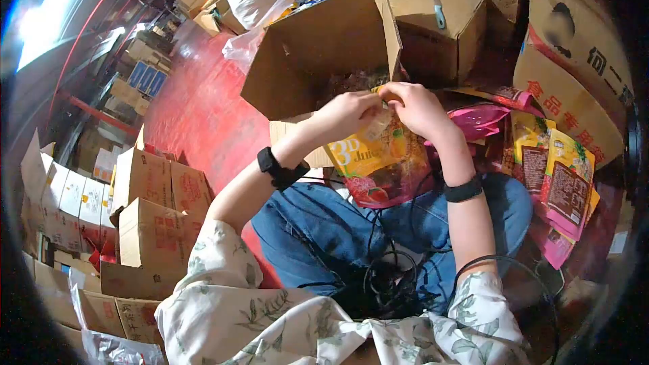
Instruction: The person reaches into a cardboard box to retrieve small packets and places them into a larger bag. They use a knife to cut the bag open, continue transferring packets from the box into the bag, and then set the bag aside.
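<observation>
A yellow and pink printed pouch [382, 162] marked "3D Juicy" hangs in front of my crossed legs. My left hand [350, 109] is closed on its top edge from the left. Beside it, my right hand [407, 103] pinches the same top edge, the fingertips of both hands nearly touching. Just behind the hands stands an open cardboard box [318, 47], with clear wrapped items partly visible inside. More printed pouches [568, 179] lie in a pile at my right, near a pink pouch [476, 122].
A knife with a pale handle [439, 15] lies on a closed carton [422, 0] behind the open box. Cartons [159, 230] are stacked at the left. Black cables [392, 274] lie over my lap. A large printed cardboard sheet [574, 67] stands at the right.
</observation>
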Demonstrator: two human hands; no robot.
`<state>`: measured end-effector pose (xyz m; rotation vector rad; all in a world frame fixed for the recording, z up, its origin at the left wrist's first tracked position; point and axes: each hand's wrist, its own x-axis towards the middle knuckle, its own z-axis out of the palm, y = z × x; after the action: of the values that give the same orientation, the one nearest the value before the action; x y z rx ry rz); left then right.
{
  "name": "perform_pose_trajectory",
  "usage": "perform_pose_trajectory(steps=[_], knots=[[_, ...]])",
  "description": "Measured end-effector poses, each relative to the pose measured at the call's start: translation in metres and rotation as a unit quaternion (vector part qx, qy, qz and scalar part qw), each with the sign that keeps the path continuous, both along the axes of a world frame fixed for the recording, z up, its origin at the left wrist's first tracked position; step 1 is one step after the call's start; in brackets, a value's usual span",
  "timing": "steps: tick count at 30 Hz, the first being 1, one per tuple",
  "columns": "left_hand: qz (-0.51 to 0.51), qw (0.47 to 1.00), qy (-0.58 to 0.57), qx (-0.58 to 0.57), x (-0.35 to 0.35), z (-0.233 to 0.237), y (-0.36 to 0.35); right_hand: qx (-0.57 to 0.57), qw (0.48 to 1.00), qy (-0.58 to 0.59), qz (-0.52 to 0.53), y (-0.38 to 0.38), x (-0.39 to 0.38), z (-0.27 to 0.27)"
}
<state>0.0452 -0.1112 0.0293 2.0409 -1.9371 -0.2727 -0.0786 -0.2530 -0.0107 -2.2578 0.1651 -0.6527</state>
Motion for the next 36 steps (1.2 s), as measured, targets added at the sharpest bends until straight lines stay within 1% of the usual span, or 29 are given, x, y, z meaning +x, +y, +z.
perform_pose_trajectory(steps=[1, 3, 4, 5, 6, 8, 11, 14, 17, 18, 19, 20, 22, 24, 25, 26, 27, 28, 29, 30, 31, 32, 33, 34, 35, 36], knots=[[0.061, 0.983, 0.039, 0.166, 0.004, -0.006, -0.005, 0.010, 1.000, 0.017, 0.003, 0.000, -0.001, 0.000], [-0.046, 0.974, 0.024, 0.222, 0.016, -0.028, -0.012, 0.027, 0.998, 0.051, 0.002, 0.001, -0.003, 0.003], [-0.100, 0.963, 0.015, 0.249, 0.026, -0.047, -0.013, 0.024, 0.998, 0.051, 0.013, 0.003, -0.005, 0.008], [-0.157, 0.985, -0.038, 0.067, 0.045, -0.090, -0.006, 0.021, 0.998, 0.052, 0.024, 0.006, -0.009, 0.014], [-0.143, 0.981, 0.003, 0.132, 0.042, -0.091, -0.003, 0.017, 0.998, 0.052, 0.038, 0.007, -0.011, 0.017], [-0.109, 0.979, 0.057, 0.163, 0.034, -0.093, 0.003, 0.029, 0.997, 0.041, 0.061, 0.008, -0.009, 0.016], [-0.085, 0.978, 0.090, 0.168, 0.027, -0.086, 0.011, 0.033, 0.996, 0.039, 0.069, 0.011, -0.009, 0.018], [-0.057, 0.975, 0.117, 0.181, 0.024, -0.064, 0.010, 0.062, 0.994, 0.022, 0.084, 0.007, -0.008, 0.016], [-0.022, 0.971, 0.119, 0.207, 0.010, -0.018, 0.006, 0.065, 0.992, 0.021, 0.102, 0.006, -0.004, 0.010], [-0.030, 0.964, 0.089, 0.250, 0.006, 0.002, 0.005, 0.067, 0.991, 0.018, 0.111, 0.007, -0.003, 0.008], [0.014, 0.975, 0.120, 0.186, 0.003, 0.016, 0.007, 0.059, 0.992, -0.004, 0.108, 0.006, -0.002, 0.006], [0.048, 0.977, 0.124, 0.164, 0.007, 0.028, 0.009, 0.054, 0.995, 0.013, 0.089, 0.005, 0.000, 0.003], [0.154, 0.967, 0.175, 0.103, 0.011, 0.048, 0.014, 0.047, 0.997, 0.047, 0.050, 0.003, 0.001, 0.000], [0.182, 0.961, 0.210, -0.019, 0.020, 0.060, 0.019, 0.030, 0.997, 0.019, 0.063, 0.002, 0.000, -0.002], [0.166, 0.958, 0.224, -0.063, 0.025, 0.070, 0.022, 0.026, 0.998, 0.012, 0.064, 0.002, 0.000, -0.003], [0.140, 0.945, 0.235, -0.180, 0.043, 0.062, 0.020, 0.022, 0.998, 0.003, 0.065, 0.002, 0.000, -0.004], [0.176, 0.928, 0.234, -0.228, 0.051, 0.067, 0.016, 0.022, 0.997, 0.002, 0.072, 0.002, 0.003, -0.006], [0.211, 0.908, 0.233, -0.276, 0.057, 0.071, 0.014, 0.021, 0.998, 0.005, 0.056, 0.002, 0.004, -0.009], [0.240, 0.901, 0.215, -0.291, 0.061, 0.072, 0.012, 0.018, 0.999, 0.007, 0.042, 0.004, 0.006, -0.013], [0.262, 0.904, 0.127, -0.312, 0.072, 0.059, 0.006, 0.013, 0.999, 0.008, 0.028, 0.004, 0.008, -0.012], [0.295, 0.912, 0.042, -0.280, 0.087, 0.043, 0.003, 0.020, 0.998, 0.025, 0.047, 0.006, 0.005, -0.006], [0.313, 0.935, -0.051, -0.160, 0.099, 0.017, 0.008, 0.031, 0.998, 0.037, 0.048, 0.008, 0.003, 0.000], [0.292, 0.944, -0.152, 0.001, 0.107, -0.011, 0.018, 0.040, 0.997, 0.050, 0.049, 0.011, 0.001, 0.006], [0.206, 0.949, -0.192, 0.143, 0.113, -0.030, 0.035, 0.047, 0.996, 0.065, 0.047, 0.012, -0.002, 0.011], [0.134, 0.966, -0.144, 0.168, 0.136, -0.044, 0.047, 0.045, 0.996, 0.061, 0.048, 0.012, -0.003, 0.009], [0.057, 0.975, -0.097, 0.193, 0.156, -0.059, 0.051, 0.036, 0.998, 0.001, 0.055, 0.008, 0.002, -0.006]])
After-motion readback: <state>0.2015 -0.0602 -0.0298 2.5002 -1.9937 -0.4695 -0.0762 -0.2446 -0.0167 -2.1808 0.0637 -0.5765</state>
